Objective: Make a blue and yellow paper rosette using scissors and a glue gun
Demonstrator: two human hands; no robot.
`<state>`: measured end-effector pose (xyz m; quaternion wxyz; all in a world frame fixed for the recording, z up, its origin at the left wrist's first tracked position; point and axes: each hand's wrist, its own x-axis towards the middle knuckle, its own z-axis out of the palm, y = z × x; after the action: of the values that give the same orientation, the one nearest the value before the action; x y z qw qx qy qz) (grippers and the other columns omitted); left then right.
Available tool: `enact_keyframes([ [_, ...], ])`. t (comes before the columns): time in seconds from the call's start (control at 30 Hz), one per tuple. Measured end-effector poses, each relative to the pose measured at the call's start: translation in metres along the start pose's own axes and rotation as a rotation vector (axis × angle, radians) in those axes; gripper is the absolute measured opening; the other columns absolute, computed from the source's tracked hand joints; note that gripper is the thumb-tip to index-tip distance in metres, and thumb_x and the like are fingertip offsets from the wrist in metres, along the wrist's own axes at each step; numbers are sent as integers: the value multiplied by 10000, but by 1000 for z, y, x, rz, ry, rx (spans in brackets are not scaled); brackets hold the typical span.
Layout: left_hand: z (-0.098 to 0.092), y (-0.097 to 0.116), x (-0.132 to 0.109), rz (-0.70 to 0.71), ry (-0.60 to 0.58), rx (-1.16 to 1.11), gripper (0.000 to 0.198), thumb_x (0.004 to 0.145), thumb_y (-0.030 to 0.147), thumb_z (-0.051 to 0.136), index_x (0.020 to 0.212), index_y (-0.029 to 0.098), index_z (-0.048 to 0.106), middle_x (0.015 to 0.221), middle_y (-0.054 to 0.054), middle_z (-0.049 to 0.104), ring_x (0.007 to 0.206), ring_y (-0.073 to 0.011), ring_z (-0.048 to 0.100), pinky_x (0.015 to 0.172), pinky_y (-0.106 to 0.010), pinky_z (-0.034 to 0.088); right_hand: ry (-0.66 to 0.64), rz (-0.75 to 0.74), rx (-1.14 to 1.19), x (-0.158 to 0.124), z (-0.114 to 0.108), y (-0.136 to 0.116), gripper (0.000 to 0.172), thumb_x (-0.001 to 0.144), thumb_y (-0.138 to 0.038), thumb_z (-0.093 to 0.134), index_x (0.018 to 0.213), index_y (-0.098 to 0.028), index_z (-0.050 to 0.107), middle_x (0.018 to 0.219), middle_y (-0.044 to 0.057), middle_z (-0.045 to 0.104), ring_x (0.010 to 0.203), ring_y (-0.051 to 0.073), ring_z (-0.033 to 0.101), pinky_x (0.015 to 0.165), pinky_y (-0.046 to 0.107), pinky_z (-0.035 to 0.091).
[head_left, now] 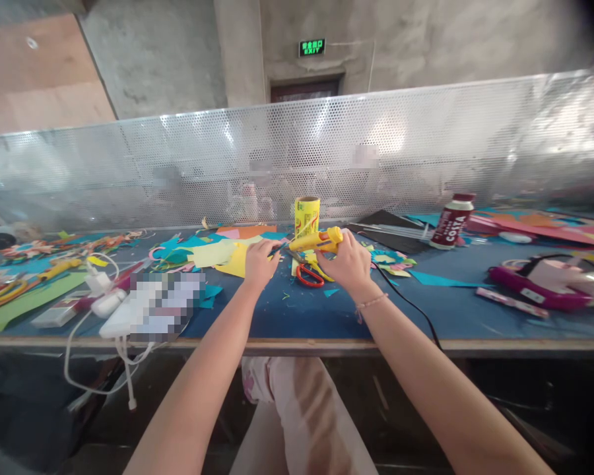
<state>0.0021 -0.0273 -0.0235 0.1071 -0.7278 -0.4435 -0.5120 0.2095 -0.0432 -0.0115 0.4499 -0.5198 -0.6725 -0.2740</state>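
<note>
My right hand (349,265) is wrapped round the yellow hot glue gun (317,241), its nozzle pointing left. My left hand (261,265) is closed in a pinch on a small blue piece (277,249), probably paper, close to the nozzle; its full shape is hidden. Whether the nozzle touches it I cannot tell. Below the glue gun lie red-handled scissors (309,277) on the blue table. Just behind stands a yellow cylinder (307,215) with printed labels. Yellow paper (233,262) lies beside my left hand.
A white power bank or box (123,313) with cables lies left, near the table edge (297,344). A black cord (416,305) runs from the right hand over that edge. Further right are a Costa bottle (453,223) and a purple pouch (539,290). A perforated metal screen (202,171) stands behind.
</note>
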Motion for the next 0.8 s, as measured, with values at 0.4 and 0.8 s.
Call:
enact_keyframes([
  [0.4,-9,11,-3,11,53,77,239,712,75,596,898,223,569,933,-39,692,905,-203,629,907,-382,398,6,-24,30,-1,-2,0,305,752,-413,484,933,-168,494,827,88,555,755,224,549,599,303,403],
  [0.8,-7,12,-3,21,57,75,244,706,70,579,895,224,584,936,-29,691,910,-194,624,908,-364,382,15,-21,59,-2,1,2,330,757,-423,481,957,-161,491,880,113,564,767,230,554,614,313,410],
])
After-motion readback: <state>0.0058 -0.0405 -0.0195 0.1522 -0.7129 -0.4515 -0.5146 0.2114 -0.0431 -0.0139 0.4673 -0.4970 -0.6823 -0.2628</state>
